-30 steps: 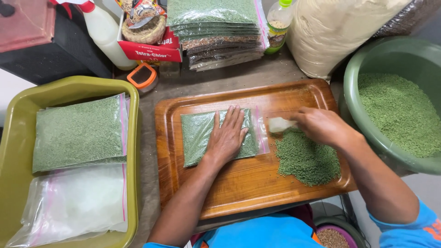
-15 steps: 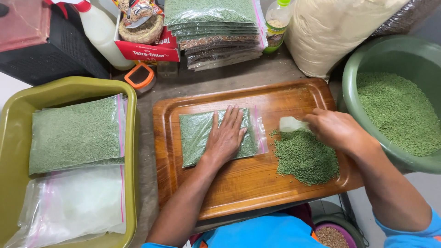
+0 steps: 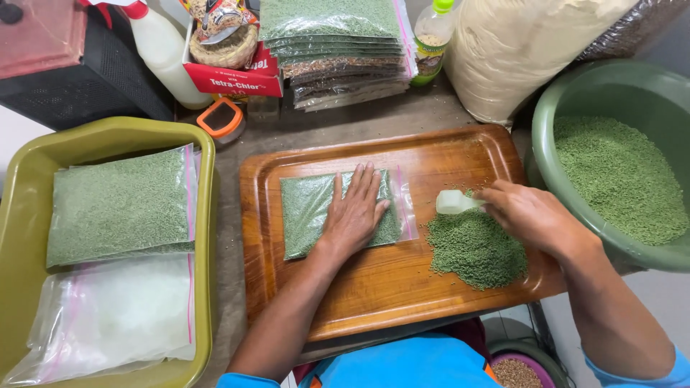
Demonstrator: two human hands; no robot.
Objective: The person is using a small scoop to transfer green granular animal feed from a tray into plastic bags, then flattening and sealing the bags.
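A clear zip bag of green pellets (image 3: 305, 208) lies flat on the wooden tray (image 3: 374, 294). My left hand (image 3: 354, 214) presses palm-down on the bag, fingers spread. My right hand (image 3: 530, 215) grips a small white scoop (image 3: 454, 202), held just above the upper left edge of a loose pile of green pellets (image 3: 478, 248) on the tray's right side. The scoop's mouth points toward the bag's pink zip edge.
A large green bowl of pellets (image 3: 618, 172) stands at the right. An olive tub (image 3: 29, 187) at the left holds a filled bag (image 3: 118, 208) and empty bags (image 3: 108, 316). Stacked filled bags (image 3: 334, 43), a white bottle (image 3: 162, 50) and a big sack (image 3: 517, 50) stand behind.
My right hand has moved with the scoop from the bag's opening rightward and up over the loose pile. My left hand stays flat on the bag.
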